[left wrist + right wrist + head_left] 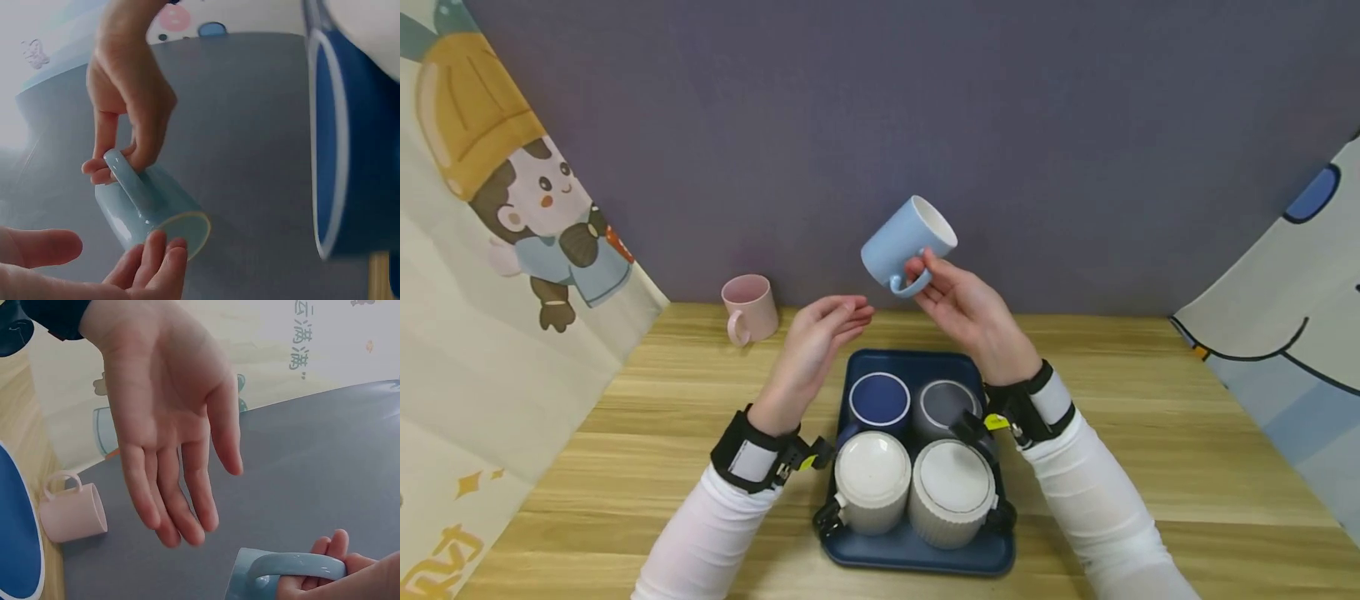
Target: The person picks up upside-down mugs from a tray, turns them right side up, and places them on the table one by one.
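Observation:
A light blue mug [895, 242] is held up in the air, tilted, its white inside facing up and right. My right hand [973, 321] grips it by the handle, as the right wrist view also shows with the mug [250, 578] at its lower edge. My left hand [816, 346] hovers to the left of the mug, palm turned toward it, fingers loosely straight and holding nothing. In the head view a gap separates the left fingertips from the mug. A pink mug [752, 308] stands upright on the table behind the left hand.
A dark blue tray [925, 562] on the wooden table [647, 450] carries upside-down mugs: a navy mug [880, 400], a grey mug [951, 404] and two ribbed white mugs [872, 479] with black handles. A grey panel [1075, 167] rises behind the table.

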`<action>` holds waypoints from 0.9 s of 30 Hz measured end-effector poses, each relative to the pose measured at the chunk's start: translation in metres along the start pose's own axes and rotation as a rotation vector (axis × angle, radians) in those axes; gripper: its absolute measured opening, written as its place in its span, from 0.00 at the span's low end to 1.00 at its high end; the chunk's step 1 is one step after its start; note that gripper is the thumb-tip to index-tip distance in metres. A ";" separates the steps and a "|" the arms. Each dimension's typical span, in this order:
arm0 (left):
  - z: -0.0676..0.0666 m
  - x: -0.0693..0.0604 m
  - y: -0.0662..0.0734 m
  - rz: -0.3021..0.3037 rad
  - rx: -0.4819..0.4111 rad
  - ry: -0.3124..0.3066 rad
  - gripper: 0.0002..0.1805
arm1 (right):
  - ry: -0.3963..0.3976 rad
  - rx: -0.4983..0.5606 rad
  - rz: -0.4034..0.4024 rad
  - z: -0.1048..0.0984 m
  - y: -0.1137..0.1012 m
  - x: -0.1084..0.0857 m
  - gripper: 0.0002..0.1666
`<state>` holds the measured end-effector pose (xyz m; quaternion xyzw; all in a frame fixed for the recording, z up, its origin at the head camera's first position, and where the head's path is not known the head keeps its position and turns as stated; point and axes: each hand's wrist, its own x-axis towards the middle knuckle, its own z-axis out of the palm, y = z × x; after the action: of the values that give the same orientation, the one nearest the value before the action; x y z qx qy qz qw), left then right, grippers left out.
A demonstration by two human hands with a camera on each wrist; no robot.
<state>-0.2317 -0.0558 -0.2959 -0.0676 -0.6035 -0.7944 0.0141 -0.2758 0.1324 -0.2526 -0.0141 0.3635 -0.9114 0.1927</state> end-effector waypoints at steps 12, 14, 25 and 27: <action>-0.022 -0.003 -0.007 0.084 0.211 0.197 0.12 | 0.062 0.002 0.054 0.004 0.003 0.017 0.08; -0.026 -0.004 -0.008 0.092 0.243 0.217 0.11 | 0.068 -0.007 0.055 0.004 0.004 0.021 0.07; -0.045 -0.011 -0.031 0.153 0.477 0.311 0.11 | 0.116 -0.043 0.081 0.007 0.013 0.038 0.07; -0.047 -0.013 -0.034 0.167 0.525 0.312 0.10 | 0.121 -0.049 0.087 0.008 0.016 0.040 0.07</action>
<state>-0.2262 -0.0930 -0.3421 0.0119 -0.7710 -0.6082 0.1886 -0.3065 0.1021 -0.2616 0.0518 0.3971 -0.8921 0.2094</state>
